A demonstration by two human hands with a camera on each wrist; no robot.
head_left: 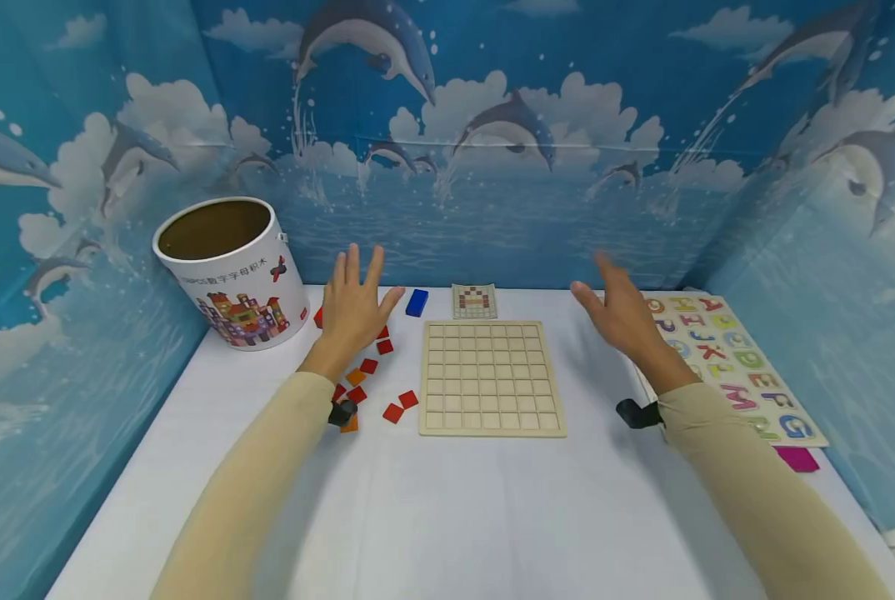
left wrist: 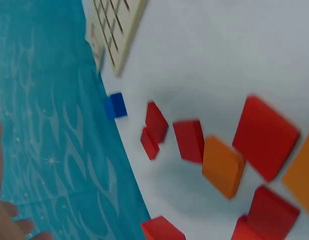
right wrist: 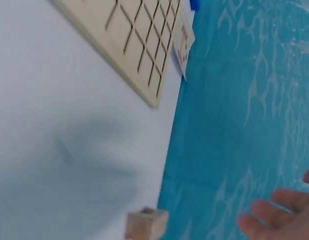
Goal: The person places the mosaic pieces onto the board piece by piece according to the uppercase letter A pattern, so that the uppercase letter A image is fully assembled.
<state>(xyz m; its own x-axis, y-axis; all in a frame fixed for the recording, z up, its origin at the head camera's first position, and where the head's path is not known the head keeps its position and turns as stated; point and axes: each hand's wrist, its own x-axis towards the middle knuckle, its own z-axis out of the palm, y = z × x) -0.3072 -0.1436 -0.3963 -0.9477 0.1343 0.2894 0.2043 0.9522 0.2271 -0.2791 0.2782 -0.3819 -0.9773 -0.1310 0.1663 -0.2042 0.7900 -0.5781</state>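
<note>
My left hand (head_left: 353, 304) is raised over the left part of the table, fingers straight and spread, holding nothing. Below and around it lie several loose red tiles (head_left: 393, 413) and orange tiles (head_left: 355, 377). A blue block (head_left: 417, 302) lies just beyond its thumb. On the other side my right hand (head_left: 622, 312), slightly blurred, is held up with fingers extended and nothing in them. Between the hands is a square wooden grid board (head_left: 492, 379) with bare cells. Behind that board lies a small pattern card (head_left: 474, 302) with a coloured-square picture.
A large white bucket (head_left: 267, 283) stands at the back left. An alphabet board (head_left: 732, 367) with coloured letters lies on the right, partly behind the right forearm, and a magenta piece (head_left: 798, 458) shows below it. A dolphin-printed curtain (head_left: 492, 217) encloses the white table (head_left: 447, 517).
</note>
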